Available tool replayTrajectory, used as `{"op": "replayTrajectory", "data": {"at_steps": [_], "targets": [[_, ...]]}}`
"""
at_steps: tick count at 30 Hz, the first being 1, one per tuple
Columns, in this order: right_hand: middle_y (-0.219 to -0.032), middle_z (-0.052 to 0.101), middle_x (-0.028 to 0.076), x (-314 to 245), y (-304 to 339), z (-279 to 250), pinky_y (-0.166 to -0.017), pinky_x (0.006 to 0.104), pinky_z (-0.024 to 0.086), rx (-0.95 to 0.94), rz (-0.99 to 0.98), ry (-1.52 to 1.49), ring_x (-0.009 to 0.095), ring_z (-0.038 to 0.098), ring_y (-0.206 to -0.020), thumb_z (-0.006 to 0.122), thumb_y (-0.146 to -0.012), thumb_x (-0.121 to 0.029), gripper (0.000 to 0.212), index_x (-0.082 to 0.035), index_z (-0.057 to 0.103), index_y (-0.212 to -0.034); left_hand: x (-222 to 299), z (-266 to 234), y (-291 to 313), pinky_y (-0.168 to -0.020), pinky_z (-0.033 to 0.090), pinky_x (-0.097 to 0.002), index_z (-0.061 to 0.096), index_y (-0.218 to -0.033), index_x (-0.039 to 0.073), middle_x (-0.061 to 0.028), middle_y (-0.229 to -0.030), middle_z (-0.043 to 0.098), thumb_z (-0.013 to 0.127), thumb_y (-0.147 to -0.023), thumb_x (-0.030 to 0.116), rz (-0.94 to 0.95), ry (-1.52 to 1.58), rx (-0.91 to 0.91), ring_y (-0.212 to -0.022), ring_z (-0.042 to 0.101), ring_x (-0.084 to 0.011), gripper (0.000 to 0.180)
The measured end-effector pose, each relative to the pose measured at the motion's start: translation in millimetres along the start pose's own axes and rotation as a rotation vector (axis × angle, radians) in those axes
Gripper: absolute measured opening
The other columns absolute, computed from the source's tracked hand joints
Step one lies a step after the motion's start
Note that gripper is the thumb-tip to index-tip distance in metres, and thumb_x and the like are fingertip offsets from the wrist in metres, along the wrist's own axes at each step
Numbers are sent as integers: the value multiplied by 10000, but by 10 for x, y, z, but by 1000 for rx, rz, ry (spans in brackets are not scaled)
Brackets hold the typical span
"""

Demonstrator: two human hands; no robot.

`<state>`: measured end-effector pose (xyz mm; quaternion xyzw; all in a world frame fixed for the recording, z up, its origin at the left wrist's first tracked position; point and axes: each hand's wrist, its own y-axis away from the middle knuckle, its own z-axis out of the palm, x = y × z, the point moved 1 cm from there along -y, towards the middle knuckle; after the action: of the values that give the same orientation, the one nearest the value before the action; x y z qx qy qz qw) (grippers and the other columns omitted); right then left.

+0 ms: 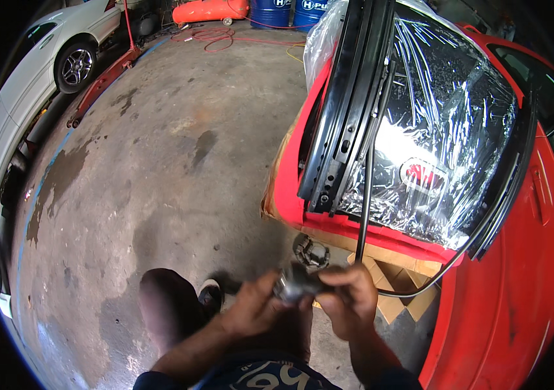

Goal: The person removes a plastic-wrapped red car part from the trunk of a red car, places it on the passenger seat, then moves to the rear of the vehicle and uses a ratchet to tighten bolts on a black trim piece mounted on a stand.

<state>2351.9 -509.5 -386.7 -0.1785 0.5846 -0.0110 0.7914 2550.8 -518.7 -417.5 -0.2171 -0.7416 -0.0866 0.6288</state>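
Note:
A rounded, dark grey metallic piece (294, 285) is held in front of my body between both hands. Motion blurs it, so its exact kind does not show. My left hand (254, 304) closes around its left side. My right hand (353, 300) pinches its darker right end between thumb and fingers. Just beyond the hands, lower down, lies a round metal part (316, 255), partly hidden by them. To the right is a red car panel (288, 185) with film-wrapped glass (446, 123). A long black metal rail (348, 97) lies across its left side.
A thin black strip (367, 201) hangs in a loop off the panel, close to my right hand. Cardboard (391, 296) sits beneath it. A red car body (498, 305) fills the right. At left are a white car (26, 97) and a red floor jack (105, 81); a red hose (215, 40) lies farther back.

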Motion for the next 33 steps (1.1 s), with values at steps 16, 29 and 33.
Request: {"op": "replayTrajectory", "data": {"at_steps": [16, 29, 33], "targets": [[-1145, 690, 87, -320, -1894, -53, -938, 282, 506, 373, -281, 579, 140, 653, -997, 834, -860, -32, 566, 25, 530, -1333, -264, -860, -1283, -771, 530, -438, 592, -1132, -68, -165, -790, 644, 475, -1048, 612, -409, 59, 206, -794, 680, -294, 695], [-981, 719, 49, -346, -1874, -303, -835, 322, 558, 351, 118, 282, 178, 695, -862, 913, -775, -226, 531, -36, 656, -1199, -564, -614, -1348, -792, 532, -481, 545, -1220, -92, -273, -860, 682, 508, -1048, 561, -206, -97, 336, -821, 704, -362, 676], [-963, 726, 45, -365, -1888, -236, -847, 312, 542, 352, 106, 320, 155, 688, -874, 888, -811, -212, 460, -19, 670, -1168, -490, -678, -1347, -697, 543, -439, 548, -1223, -56, -197, -817, 668, 518, -1045, 557, -265, -113, 282, -740, 684, -282, 639]]}}
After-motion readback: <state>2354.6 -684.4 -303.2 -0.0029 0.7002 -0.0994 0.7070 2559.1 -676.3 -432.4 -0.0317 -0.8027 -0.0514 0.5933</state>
